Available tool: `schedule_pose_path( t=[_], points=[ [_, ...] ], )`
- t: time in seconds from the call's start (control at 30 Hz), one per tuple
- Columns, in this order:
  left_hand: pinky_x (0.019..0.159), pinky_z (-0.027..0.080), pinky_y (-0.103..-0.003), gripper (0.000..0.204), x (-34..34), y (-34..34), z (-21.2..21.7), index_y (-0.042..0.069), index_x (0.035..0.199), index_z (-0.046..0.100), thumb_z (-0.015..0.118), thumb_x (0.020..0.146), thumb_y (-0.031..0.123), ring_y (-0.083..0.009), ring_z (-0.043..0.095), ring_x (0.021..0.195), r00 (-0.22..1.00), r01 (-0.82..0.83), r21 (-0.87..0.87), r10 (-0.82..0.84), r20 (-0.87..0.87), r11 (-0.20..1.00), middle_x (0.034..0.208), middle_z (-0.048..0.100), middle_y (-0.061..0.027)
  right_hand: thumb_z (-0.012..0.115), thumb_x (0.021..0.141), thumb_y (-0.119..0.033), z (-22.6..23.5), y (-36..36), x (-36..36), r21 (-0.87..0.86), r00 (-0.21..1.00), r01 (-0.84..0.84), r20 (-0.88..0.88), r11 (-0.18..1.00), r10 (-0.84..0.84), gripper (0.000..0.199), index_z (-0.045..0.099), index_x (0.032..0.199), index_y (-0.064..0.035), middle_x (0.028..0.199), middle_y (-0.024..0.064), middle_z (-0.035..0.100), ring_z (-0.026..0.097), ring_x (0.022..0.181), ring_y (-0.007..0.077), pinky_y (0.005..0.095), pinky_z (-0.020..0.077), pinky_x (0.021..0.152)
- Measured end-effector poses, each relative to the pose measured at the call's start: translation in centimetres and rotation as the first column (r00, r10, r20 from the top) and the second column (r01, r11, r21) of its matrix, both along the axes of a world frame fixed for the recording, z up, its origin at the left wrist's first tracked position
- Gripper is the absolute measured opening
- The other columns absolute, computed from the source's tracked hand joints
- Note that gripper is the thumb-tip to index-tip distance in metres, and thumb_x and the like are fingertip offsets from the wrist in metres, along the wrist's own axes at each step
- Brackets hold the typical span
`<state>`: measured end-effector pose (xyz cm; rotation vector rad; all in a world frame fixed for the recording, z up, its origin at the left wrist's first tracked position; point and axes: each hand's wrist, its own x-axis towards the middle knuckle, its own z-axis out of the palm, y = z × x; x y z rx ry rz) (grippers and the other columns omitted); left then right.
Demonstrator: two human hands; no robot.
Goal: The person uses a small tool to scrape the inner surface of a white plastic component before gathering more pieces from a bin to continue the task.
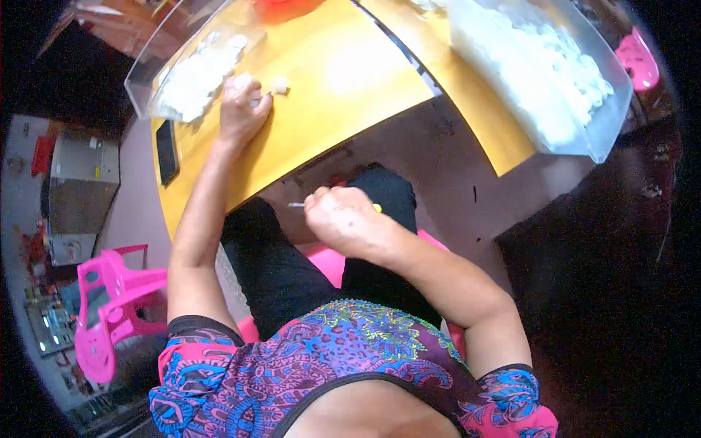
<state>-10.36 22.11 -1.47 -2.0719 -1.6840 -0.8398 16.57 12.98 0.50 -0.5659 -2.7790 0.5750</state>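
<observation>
My left hand [244,113] rests at the left part of the yellow tabletop [332,95], its fingers curled round a small whitish piece [254,96] that is mostly covered. Another small pale, stubby piece [279,86] lies on the table just right of my thumb. Over my lap, short of the table's edge, my right hand [343,219] is closed round a slim tool. Its thin metal tip [296,205] points left and a bit of its yellow handle [377,208] shows by the wrist; the exact kind of tool is hidden.
A clear bin [139,102] with many white pieces stands left of my left hand; a larger one [610,131] is at far right. A black phone [167,152] lies on the left edge. Something red [288,7] sits at the far side. A pink stool [113,314] stands at left.
</observation>
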Motion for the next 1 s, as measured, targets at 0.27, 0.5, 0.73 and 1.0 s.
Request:
schedule_pose_path(
  t=[0.27, 0.5, 0.73, 1.0],
  points=[
    [0.091, 0.042, -0.047, 0.047, -1.9, -0.5, -1.0, 0.005, 0.102, 0.064, 0.075, 0.064, 0.031, -0.039, 0.049, 0.105, 0.991, -0.134, 0.064, 0.132, 0.038, 0.989, 0.101, 0.056, -0.0226, 0.053, 0.073, -0.005, -1.0, 0.3, -0.4, 0.013, 0.997, 0.071, -0.041, 0.997, -0.07, 0.014, 0.061, 0.08, 0.0037, 0.074, 0.0197, 0.062, 0.064, 0.066, 0.0316, 0.0399, 0.0531, 0.058],
    [0.101, 0.034, -0.046, 0.064, -1.4, 0.7, -1.6, 0.006, 0.115, 0.06, 0.081, 0.06, 0.031, -0.0415, 0.041, 0.12, 0.994, -0.106, 0.044, 0.106, 0.02, 0.993, 0.127, 0.043, -0.0279, 0.06, 0.065, -0.009, -3.0, 0.8, -0.9, 0.0, 0.996, 0.08, -0.033, 0.997, -0.08, 0.01, 0.066, 0.066, -0.001, 0.067, 0.0193, 0.064, 0.067, 0.063, 0.0317, 0.0414, 0.0543, 0.054],
    [0.1, 0.031, -0.05, 0.04, 1.6, 2.1, 0.7, 0.011, 0.111, 0.064, 0.069, 0.073, 0.024, -0.0423, 0.037, 0.119, 0.985, 0.072, -0.061, -0.081, -0.15, 0.995, 0.131, 0.043, -0.0187, 0.058, 0.067, -0.01, -2.1, 0.5, 0.3, -0.015, 0.983, 0.082, -0.164, 0.997, -0.083, 0.011, 0.063, 0.065, -0.0007, 0.065, 0.0175, 0.063, 0.065, 0.061, 0.0326, 0.0427, 0.053, 0.055],
    [0.091, 0.04, -0.046, 0.028, -1.4, 2.6, 0.4, 0.005, 0.103, 0.063, 0.066, 0.077, 0.017, -0.0384, 0.05, 0.104, 0.991, 0.114, -0.029, -0.116, -0.068, 0.993, 0.112, 0.057, -0.0178, 0.06, 0.064, -0.006, -2.6, 0.7, -0.9, -0.056, 0.997, 0.033, -0.066, 0.998, -0.037, 0.009, 0.064, 0.065, 0.0013, 0.066, 0.0209, 0.062, 0.065, 0.063, 0.0352, 0.0432, 0.0527, 0.054]
  ],
)
